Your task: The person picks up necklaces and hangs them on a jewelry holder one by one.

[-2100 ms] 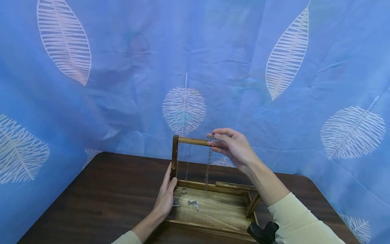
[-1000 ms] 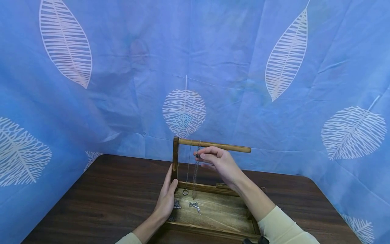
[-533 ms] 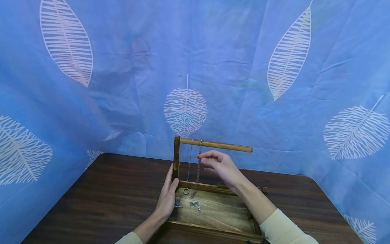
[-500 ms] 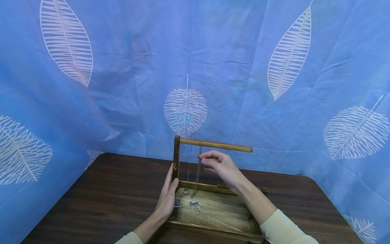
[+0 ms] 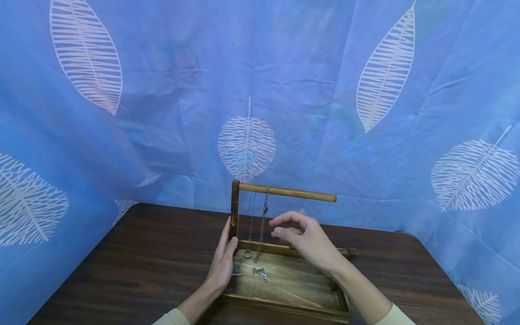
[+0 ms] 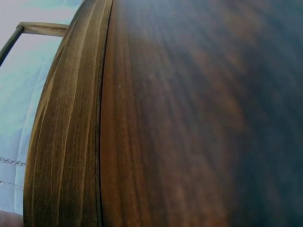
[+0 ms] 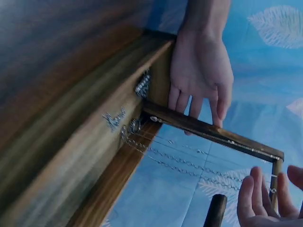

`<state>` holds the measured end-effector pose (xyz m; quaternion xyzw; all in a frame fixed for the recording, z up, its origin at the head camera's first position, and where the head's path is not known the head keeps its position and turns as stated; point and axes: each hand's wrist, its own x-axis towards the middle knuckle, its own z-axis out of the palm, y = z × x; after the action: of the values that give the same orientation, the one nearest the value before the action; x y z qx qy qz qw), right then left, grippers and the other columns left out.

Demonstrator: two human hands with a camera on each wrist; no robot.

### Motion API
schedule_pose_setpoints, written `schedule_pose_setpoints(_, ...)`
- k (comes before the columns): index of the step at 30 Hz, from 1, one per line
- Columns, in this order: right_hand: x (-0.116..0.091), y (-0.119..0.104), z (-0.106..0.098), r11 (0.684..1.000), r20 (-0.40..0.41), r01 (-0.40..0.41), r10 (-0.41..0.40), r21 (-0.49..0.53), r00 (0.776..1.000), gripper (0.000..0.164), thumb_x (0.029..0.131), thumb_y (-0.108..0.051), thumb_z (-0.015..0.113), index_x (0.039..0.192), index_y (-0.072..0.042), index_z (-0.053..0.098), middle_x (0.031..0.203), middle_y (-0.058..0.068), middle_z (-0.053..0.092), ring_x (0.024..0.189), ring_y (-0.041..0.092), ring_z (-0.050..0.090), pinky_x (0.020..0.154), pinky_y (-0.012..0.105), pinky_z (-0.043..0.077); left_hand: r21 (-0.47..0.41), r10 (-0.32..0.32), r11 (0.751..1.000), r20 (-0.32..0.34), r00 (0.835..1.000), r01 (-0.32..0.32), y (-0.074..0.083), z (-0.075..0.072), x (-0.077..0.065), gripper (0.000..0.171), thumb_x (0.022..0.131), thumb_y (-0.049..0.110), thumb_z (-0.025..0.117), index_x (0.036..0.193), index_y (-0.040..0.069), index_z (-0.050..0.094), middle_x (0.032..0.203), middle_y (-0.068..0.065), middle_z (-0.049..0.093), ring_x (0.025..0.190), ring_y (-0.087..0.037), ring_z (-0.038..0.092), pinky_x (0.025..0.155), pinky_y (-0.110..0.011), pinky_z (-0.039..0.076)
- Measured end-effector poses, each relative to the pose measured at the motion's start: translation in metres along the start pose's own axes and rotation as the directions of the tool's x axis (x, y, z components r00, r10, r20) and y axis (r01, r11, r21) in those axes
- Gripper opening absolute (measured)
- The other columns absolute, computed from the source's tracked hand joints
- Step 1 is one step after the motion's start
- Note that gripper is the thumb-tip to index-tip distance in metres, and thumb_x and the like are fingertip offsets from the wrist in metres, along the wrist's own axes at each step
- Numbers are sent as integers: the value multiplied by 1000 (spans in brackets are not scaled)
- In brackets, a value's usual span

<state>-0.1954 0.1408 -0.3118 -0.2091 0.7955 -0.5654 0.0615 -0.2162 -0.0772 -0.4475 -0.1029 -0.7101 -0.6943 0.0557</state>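
Observation:
A wooden jewelry stand point(image 5: 284, 191) has a shallow tray, a tall left post and a top bar. My left hand point(image 5: 221, 266) grips it at the post's foot, thumb in front and fingers along the back. A thicker silver chain necklace point(image 5: 262, 230) hangs from the bar, its ends low over the tray. Left of it hangs a thinner necklace with a ring pendant point(image 5: 248, 254). My right hand point(image 5: 310, 239) hovers just right of the thicker chain, fingers loosely bent and holding nothing. In the right wrist view both chains point(image 7: 189, 172) run near its fingertips.
Inside the tray point(image 5: 292, 289) lie a small silver chain piece point(image 5: 260, 274) and more silver jewelry point(image 5: 237, 271) in the left corner. A lower wooden rod point(image 5: 351, 254) ends at the right. The stand is on a dark wooden table point(image 5: 162, 253), with a blue leaf-print cloth point(image 5: 308, 113) behind.
My right hand brought the thicker chain necklace left along the bar, then let go and drew back right and down. The necklace now hangs freely. My left hand stays at the post.

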Motion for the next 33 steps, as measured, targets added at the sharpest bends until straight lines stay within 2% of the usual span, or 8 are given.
schedule_pose_setpoints(4,-19,11,6,998,97,51,-48,-32,994,25,100,-19,66,121,-6,67,120,11,67,105,28,68,87,35,56,10,-9,1000,-5,1000,9,-1,0,0,56,113,30,30,163,30,6,169,-2,2,153,-31,0,117,-65,5)
schedule_pose_setpoints(7,-32,23,11,995,136,56,-44,-85,990,21,99,-19,68,117,-8,70,112,7,69,97,24,69,81,33,58,10,-11,1000,-5,1000,11,-2,0,0,56,113,29,30,163,30,5,169,-3,1,152,-33,0,116,-66,5)
schedule_pose_setpoints(9,-40,35,14,989,157,26,-3,-143,988,18,98,-20,68,114,-11,71,107,2,69,92,18,68,78,30,57,3,-16,1000,-2,1000,16,-3,0,0,56,113,29,30,163,31,5,169,-2,0,152,-32,-1,116,-66,5)
schedule_pose_setpoints(13,-52,65,12,969,211,-50,102,-241,972,14,98,-16,68,109,-8,72,99,0,70,83,11,65,71,28,54,-5,-9,1000,8,1000,9,-4,0,0,56,113,27,29,163,30,4,169,-2,-1,152,-33,-2,115,-67,5)
schedule_pose_setpoints(18,-53,112,-3,961,319,-78,164,-266,934,10,98,-13,66,104,-7,72,93,-4,69,80,11,65,67,29,55,3,-7,1000,9,1000,7,-1,-1,0,56,113,28,29,163,31,5,168,-1,-1,152,-33,-2,116,-66,5)
schedule_pose_setpoints(25,-41,165,-13,960,328,-62,153,-272,932,13,98,-30,67,97,-20,76,87,-8,69,76,9,64,62,28,53,7,-17,1000,10,1000,17,1,-1,-1,56,113,29,30,163,31,5,168,0,-2,152,-33,-3,116,-67,5)
schedule_pose_setpoints(28,-40,166,-12,956,362,-60,166,-287,917,17,99,-33,65,95,-23,77,86,-11,68,72,6,62,59,27,51,8,-19,1000,13,1000,18,0,0,-1,56,113,28,29,163,31,4,168,0,-2,152,-33,-3,116,-67,5)
schedule_pose_setpoints(33,-40,129,-4,959,407,-34,150,-280,901,28,103,-31,59,84,-18,75,69,-15,57,55,2,44,49,24,39,14,-7,1000,9,1000,7,-1,0,-1,55,113,27,28,163,31,4,168,-1,-2,152,-34,-3,116,-67,5)
